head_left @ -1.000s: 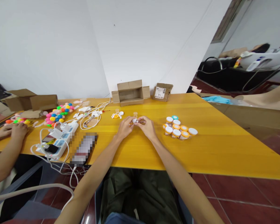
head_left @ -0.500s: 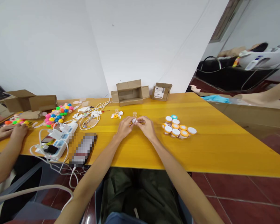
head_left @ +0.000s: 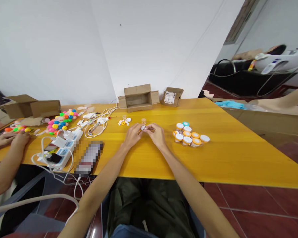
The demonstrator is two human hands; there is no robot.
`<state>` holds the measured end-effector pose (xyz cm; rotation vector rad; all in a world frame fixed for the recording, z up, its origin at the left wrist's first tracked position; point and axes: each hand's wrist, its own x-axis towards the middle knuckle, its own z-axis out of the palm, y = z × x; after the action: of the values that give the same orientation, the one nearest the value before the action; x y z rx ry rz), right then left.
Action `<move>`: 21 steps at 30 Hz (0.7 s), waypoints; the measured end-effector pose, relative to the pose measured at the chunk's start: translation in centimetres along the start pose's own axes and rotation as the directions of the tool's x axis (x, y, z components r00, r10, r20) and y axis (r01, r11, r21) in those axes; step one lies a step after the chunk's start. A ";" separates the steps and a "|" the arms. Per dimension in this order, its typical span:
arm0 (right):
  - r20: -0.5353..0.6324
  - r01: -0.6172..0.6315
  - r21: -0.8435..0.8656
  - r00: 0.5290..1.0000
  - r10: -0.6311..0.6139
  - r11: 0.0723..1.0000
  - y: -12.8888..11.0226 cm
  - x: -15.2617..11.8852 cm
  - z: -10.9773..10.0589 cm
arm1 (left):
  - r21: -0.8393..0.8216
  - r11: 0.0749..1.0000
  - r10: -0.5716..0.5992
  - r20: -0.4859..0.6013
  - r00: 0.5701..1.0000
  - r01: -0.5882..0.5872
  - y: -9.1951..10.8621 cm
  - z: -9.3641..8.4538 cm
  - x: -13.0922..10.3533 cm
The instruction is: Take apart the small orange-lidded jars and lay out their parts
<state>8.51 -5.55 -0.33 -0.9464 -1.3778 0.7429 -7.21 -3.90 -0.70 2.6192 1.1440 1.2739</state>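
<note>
Near the middle of the yellow table (head_left: 225, 158), my left hand (head_left: 133, 136) and my right hand (head_left: 157, 135) meet with pinched fingers around a small whitish piece (head_left: 143, 127). Its exact shape is too small to tell, and fingertips cover part of it. Just beyond my fingers stands a small clear container (head_left: 143, 121). Left of it lie small white pieces, a yellow ring (head_left: 123, 123) and a white lid (head_left: 128, 120). To the right of my hands is a group of jars (head_left: 187, 134) with white, orange and teal lids.
An open cardboard box (head_left: 138, 100) and a smaller box (head_left: 172, 97) stand at the back. On the left are a power strip (head_left: 67, 148), white cables, a phone (head_left: 88, 158), colourful balls (head_left: 57, 126) and another person's hands (head_left: 20, 140).
Both hands stay nearly in place around the small piece, with only slight finger movement. Nothing else has visibly moved.
</note>
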 end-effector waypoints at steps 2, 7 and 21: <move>-0.004 -0.012 -0.006 1.000 0.012 1.000 0.0 0.0 0.1 | 0.001 1.000 0.004 -0.003 1.000 -0.004 0.0 0.0 0.0; 0.006 -0.065 0.009 0.998 0.065 0.998 0.3 0.0 0.2 | 0.015 1.000 0.002 0.011 1.000 -0.003 -0.1 0.0 -0.1; -0.023 -0.084 0.028 0.996 0.084 0.996 0.4 -0.2 0.6 | 0.000 1.000 -0.009 0.000 1.000 0.009 0.0 0.0 0.1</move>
<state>7.96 -5.44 -0.82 -0.9934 -1.3100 0.8092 -7.15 -3.88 -0.65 2.6112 1.1549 1.2720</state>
